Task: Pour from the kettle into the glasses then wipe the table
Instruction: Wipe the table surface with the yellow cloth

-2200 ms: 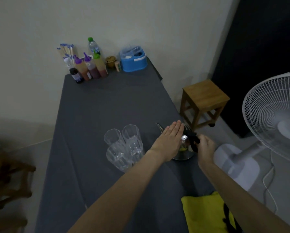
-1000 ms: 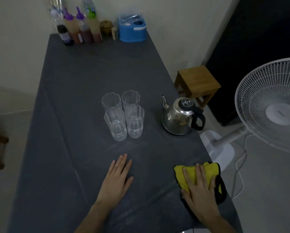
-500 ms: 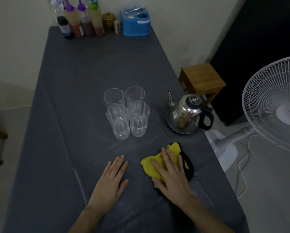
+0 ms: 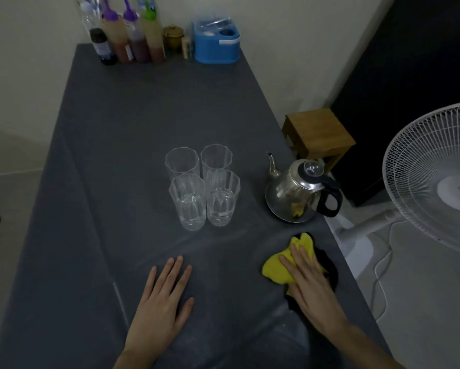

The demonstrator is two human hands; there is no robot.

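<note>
A person's right hand (image 4: 310, 283) presses flat, fingers spread, on a crumpled yellow cloth (image 4: 282, 265) at about 4 o'clock on the grey table (image 4: 133, 129), near its right edge. The left hand (image 4: 161, 302) lies open and palm-down on the bare surface at 6 o'clock — holding nothing. Four clear glasses (image 4: 202, 187) stand clustered at the centre, and the steel kettle (image 4: 298, 193) sits upright at 3 o'clock, spout toward 11 o'clock — just beyond the cloth.
</note>
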